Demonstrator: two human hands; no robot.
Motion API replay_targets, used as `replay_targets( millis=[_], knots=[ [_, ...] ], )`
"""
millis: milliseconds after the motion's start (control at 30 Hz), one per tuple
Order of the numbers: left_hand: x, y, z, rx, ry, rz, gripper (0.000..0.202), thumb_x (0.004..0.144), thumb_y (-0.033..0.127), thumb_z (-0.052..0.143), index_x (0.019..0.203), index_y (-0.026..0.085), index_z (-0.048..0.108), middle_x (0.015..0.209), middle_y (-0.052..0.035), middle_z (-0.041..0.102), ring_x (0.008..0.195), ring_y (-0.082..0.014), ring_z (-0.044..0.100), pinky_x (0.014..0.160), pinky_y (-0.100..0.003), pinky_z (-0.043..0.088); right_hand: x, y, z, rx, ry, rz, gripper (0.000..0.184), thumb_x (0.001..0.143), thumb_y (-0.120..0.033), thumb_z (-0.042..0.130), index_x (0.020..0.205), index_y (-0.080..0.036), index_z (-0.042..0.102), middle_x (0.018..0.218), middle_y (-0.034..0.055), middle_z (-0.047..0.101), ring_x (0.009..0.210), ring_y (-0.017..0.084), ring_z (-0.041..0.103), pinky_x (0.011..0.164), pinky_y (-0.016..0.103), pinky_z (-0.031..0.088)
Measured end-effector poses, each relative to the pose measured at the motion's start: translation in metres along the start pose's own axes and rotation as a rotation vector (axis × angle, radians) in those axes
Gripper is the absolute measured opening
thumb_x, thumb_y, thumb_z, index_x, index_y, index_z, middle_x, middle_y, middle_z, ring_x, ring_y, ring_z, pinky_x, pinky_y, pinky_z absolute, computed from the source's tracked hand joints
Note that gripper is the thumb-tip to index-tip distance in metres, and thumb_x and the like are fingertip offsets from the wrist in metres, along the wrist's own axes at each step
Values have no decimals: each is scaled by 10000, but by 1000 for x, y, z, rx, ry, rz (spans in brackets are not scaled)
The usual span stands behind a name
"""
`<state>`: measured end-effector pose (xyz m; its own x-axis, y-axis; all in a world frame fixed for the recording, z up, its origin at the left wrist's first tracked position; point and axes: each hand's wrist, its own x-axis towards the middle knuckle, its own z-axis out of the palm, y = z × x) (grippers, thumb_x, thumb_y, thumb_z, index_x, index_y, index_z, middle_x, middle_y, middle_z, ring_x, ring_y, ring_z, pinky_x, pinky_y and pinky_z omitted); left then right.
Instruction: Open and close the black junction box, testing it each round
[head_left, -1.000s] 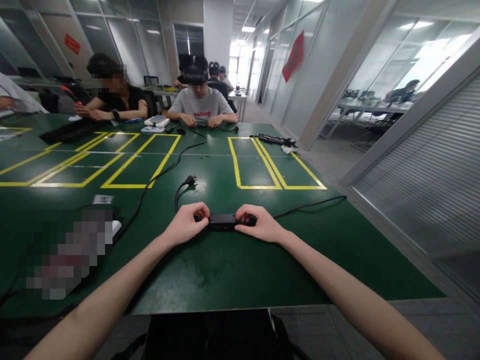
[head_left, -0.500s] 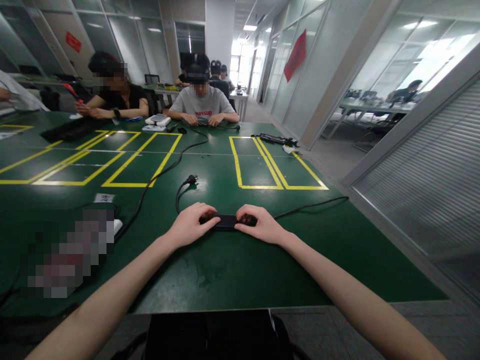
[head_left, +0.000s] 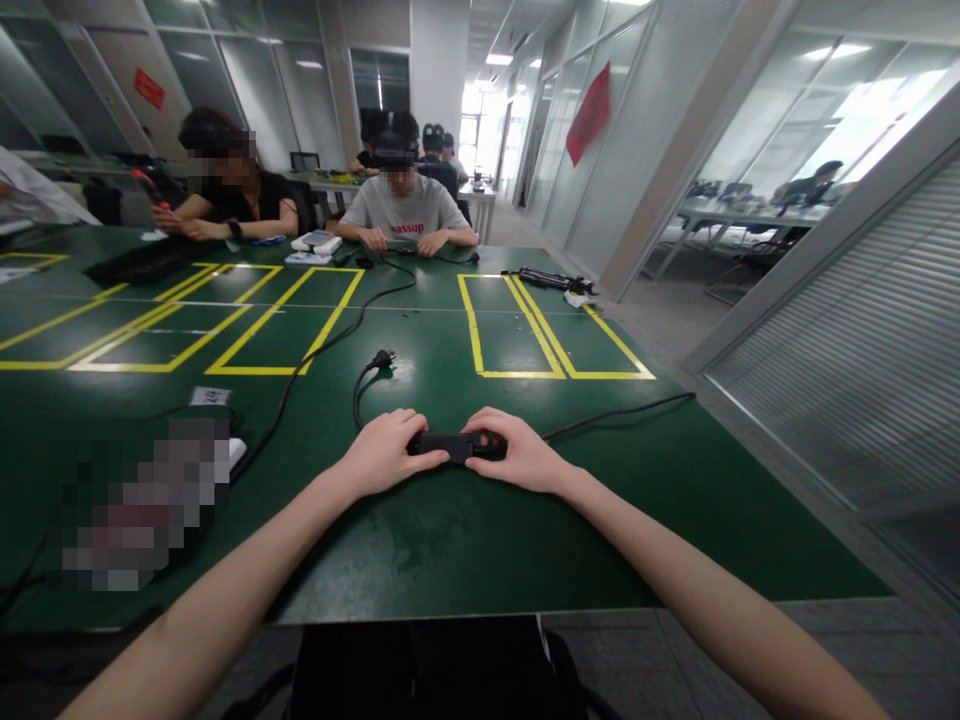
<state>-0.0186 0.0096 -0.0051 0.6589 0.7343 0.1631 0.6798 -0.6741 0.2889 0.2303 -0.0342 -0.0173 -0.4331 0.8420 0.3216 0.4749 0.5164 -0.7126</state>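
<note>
A small black power adapter lies between my hands, low over the green table. My left hand is closed around its left end, thumb along the near side. Around the right end, my right hand curls its fingers and thumb; a dark part shows between them. From the left side a black cord loops up to a mains plug, which rests on the table. Another thin black cable runs out to the right from behind my right hand. My fingers hide both cord ends of the adapter.
Yellow tape rectangles mark the table. A long black cable crosses it at left, near a blurred-out item and a paper label. A folded black tripod-like item lies at the far right. Two people sit opposite.
The adapter has turned slightly in my hands, and more of its face and right end shows. My right-hand fingers have shifted a little. The plug has stayed in place.
</note>
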Motion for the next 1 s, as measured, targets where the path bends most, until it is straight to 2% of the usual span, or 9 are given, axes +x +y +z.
replay_targets(
  millis=[100, 200, 400, 533, 633, 800, 1000],
  knots=[
    [-1, 1, -2, 41, -35, 20, 490, 909, 654, 639, 749, 200, 549, 741, -14, 585, 691, -190, 545, 603, -281, 338, -1, -2, -1, -1, 2, -45, 277, 778, -189, 765, 1023, -202, 636, 1050, 46, 646, 829, 163, 599, 723, 296, 501],
    [-3, 2, -3, 10, -52, 51, 517, 906, 669, 640, 732, 199, 514, 730, -1, 570, 666, -176, 527, 596, -272, 315, -3, -4, -2, -9, -21, -41, 312, 753, -177, 770, 1018, -209, 610, 1013, 30, 638, 852, 172, 605, 738, 297, 499],
    [-4, 1, -3, -1, 32, 230, 539, 917, 682, 633, 722, 197, 500, 722, 2, 551, 693, -175, 513, 612, -277, 314, -5, -4, -1, -45, -76, 4, 357, 737, -172, 786, 1029, -222, 588, 915, -7, 633, 785, 160, 594, 714, 281, 488],
    [-5, 2, -2, 66, 85, 316, 539, 948, 686, 585, 732, 196, 525, 708, -1, 550, 695, -179, 499, 624, -293, 321, -5, -4, 0, -118, -74, -55, 261, 835, -259, 771, 1052, -199, 640, 911, 22, 661, 793, 172, 611, 722, 291, 492],
    [-6, 3, -2, 124, 117, 344, 535, 954, 690, 571, 753, 195, 554, 724, -7, 572, 721, -187, 516, 647, -304, 337, -4, -5, -1, -196, -63, -130, 197, 904, -347, 739, 988, -177, 685, 845, 38, 667, 768, 183, 615, 705, 299, 484],
    [-8, 4, 0, 140, 126, 365, 520, 959, 676, 574, 777, 189, 583, 766, -21, 615, 746, -194, 549, 683, -317, 375, -5, -8, -2, -294, -39, -228, 241, 960, -395, 685, 953, -158, 724, 835, 76, 714, 791, 206, 641, 705, 311, 490],
    [-8, 9, 2, 37, 93, 329, 445, 980, 604, 586, 829, 185, 588, 830, -36, 651, 773, -199, 589, 696, -314, 411, -6, -8, -1, -404, -29, -278, 299, 1000, -426, 619, 955, -155, 735, 831, 88, 731, 765, 205, 641, 685, 319, 488]
  ],
)
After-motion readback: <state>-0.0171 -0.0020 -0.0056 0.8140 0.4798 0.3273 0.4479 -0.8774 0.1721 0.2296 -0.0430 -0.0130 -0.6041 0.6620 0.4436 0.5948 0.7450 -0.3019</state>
